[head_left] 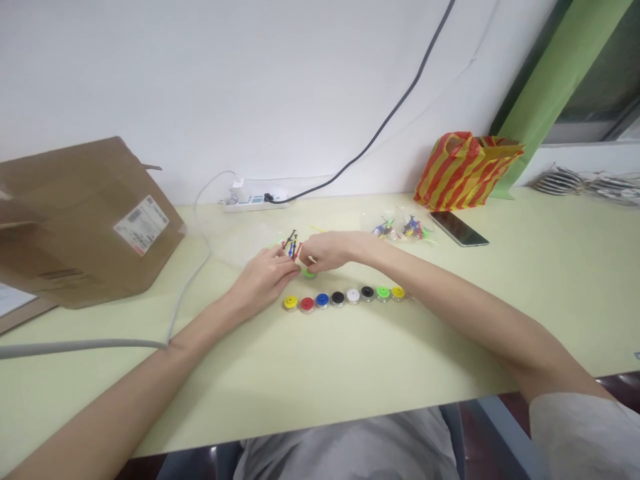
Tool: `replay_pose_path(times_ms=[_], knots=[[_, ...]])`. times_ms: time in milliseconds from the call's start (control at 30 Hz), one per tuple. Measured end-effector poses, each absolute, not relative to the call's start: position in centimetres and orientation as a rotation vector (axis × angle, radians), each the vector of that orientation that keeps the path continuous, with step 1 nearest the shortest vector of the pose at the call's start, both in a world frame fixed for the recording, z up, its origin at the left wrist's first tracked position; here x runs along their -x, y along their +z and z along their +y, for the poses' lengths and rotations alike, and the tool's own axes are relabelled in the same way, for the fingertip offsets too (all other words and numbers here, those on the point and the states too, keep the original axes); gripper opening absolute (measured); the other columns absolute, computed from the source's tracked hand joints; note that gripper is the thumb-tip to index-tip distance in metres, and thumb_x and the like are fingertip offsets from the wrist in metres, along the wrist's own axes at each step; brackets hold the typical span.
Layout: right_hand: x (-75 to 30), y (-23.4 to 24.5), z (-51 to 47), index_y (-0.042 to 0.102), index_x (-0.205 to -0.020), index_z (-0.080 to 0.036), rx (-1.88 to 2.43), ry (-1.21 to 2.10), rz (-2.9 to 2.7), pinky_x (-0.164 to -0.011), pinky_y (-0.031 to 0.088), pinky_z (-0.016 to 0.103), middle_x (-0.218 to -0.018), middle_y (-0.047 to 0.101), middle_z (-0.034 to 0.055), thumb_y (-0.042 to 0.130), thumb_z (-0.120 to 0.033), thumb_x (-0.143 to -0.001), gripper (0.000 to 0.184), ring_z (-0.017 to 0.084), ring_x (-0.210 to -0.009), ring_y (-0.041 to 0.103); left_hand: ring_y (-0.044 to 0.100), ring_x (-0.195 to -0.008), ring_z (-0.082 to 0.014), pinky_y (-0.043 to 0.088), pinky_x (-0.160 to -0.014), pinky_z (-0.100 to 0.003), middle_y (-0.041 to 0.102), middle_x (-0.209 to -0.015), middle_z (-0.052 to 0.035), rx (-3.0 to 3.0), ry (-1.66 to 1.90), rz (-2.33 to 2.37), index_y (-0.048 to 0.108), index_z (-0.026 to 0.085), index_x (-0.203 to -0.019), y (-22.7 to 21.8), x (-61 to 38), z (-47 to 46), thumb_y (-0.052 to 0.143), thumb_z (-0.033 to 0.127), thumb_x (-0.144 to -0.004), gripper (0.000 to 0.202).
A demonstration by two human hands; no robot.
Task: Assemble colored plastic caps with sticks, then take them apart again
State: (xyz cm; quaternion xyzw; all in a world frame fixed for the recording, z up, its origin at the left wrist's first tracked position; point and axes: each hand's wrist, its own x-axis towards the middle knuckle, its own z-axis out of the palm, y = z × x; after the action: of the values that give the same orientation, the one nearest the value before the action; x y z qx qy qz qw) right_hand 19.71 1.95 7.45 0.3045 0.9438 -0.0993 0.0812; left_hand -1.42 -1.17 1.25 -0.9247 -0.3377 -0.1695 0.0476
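Observation:
My left hand (267,277) and my right hand (330,251) meet at the middle of the table. Both have their fingertips closed around a small round piece with a green top (310,274), which they partly hide. Just beyond the fingers are small plastic pieces with thin stems (291,247), in black, blue and red. Nearer to me runs a row of small round pieces with clear bases and coloured tops, among them a yellow one (291,303), a red one (307,305) and a white one (353,296).
Clear bags of coloured parts (400,229) lie behind my right forearm, near a phone (459,229) and a striped bag (467,171). At left stands a cardboard box (90,220), with a grey cable (187,290) beside it. A power strip (256,202) sits against the wall.

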Motion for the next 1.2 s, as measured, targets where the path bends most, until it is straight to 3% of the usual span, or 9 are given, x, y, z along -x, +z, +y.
replay_pose_path(times_ms=[167,300,433,533,700,1000,1200], knots=[[-20.0,8.5,1.6,0.067,-0.083,-0.016,-0.895,-0.272,2.892,-0.058,0.031,0.029,-0.079,0.067,0.0040,0.056,-0.013,-0.086,0.011,0.013,-0.060,0.045,0.057,-0.084,-0.0227,0.044,-0.076,-0.035,0.064,-0.083,-0.0057,2.800,-0.669,-1.146,0.072,0.022,-0.094,1.7,1.3,-1.6,0.047,0.024,-0.102,0.027],[-21.5,10.9,1.0,0.064,-0.081,-0.016,-0.994,-0.343,2.991,-0.056,0.030,0.028,-0.076,0.065,0.0028,0.059,-0.020,-0.089,0.010,0.011,-0.057,0.044,0.059,-0.085,-0.0214,0.047,-0.077,-0.034,0.065,-0.086,-0.0054,2.722,-0.921,-1.171,0.070,0.020,-0.099,2.6,1.0,-2.2,0.050,0.025,-0.102,0.021],[-23.3,12.3,1.4,0.065,-0.080,-0.017,-1.208,-0.437,2.769,-0.057,0.038,0.028,-0.076,0.069,0.0047,0.063,-0.025,-0.089,0.013,0.014,-0.060,0.056,0.060,-0.093,-0.0227,0.048,-0.084,-0.036,0.069,-0.095,-0.0053,2.695,-0.922,-1.124,0.064,0.021,-0.121,2.8,0.8,-2.6,0.046,0.025,-0.104,0.025],[-24.1,11.7,2.6,0.066,-0.078,-0.015,-1.342,-0.553,2.472,-0.060,0.046,0.031,-0.072,0.071,0.0069,0.064,-0.025,-0.089,0.014,0.018,-0.063,0.064,0.062,-0.102,-0.0229,0.049,-0.089,-0.038,0.066,-0.110,-0.0077,2.737,-0.875,-1.158,0.062,0.022,-0.126,2.3,1.0,-2.3,0.043,0.024,-0.104,0.029],[-24.7,9.9,4.4,0.065,-0.071,-0.014,-1.353,-0.676,2.290,-0.064,0.053,0.032,-0.067,0.070,0.0072,0.067,-0.020,-0.086,0.016,0.021,-0.068,0.069,0.062,-0.107,-0.0247,0.051,-0.094,-0.041,0.065,-0.114,-0.0097,2.777,-0.810,-1.171,0.064,0.021,-0.124,1.9,1.3,-1.7,0.043,0.024,-0.103,0.030],[-25.2,9.6,4.9,0.068,-0.077,-0.014,-1.492,-0.670,2.226,-0.066,0.055,0.034,-0.067,0.073,0.0084,0.078,-0.013,-0.076,0.011,0.023,-0.069,0.072,0.063,-0.106,-0.0245,0.051,-0.093,-0.041,0.064,-0.116,-0.0091,2.795,-0.778,-1.183,0.068,0.023,-0.119,1.8,1.2,-1.9,0.043,0.023,-0.102,0.030],[-25.8,10.5,4.7,0.072,-0.077,-0.012,-1.577,-0.607,2.169,-0.066,0.056,0.034,-0.076,0.076,0.0109,0.077,-0.026,-0.083,0.016,0.023,-0.072,0.072,0.063,-0.106,-0.0247,0.051,-0.092,-0.042,0.064,-0.114,-0.0092,2.790,-0.797,-1.168,0.070,0.023,-0.115,1.8,1.4,-1.8,0.043,0.022,-0.102,0.030]])
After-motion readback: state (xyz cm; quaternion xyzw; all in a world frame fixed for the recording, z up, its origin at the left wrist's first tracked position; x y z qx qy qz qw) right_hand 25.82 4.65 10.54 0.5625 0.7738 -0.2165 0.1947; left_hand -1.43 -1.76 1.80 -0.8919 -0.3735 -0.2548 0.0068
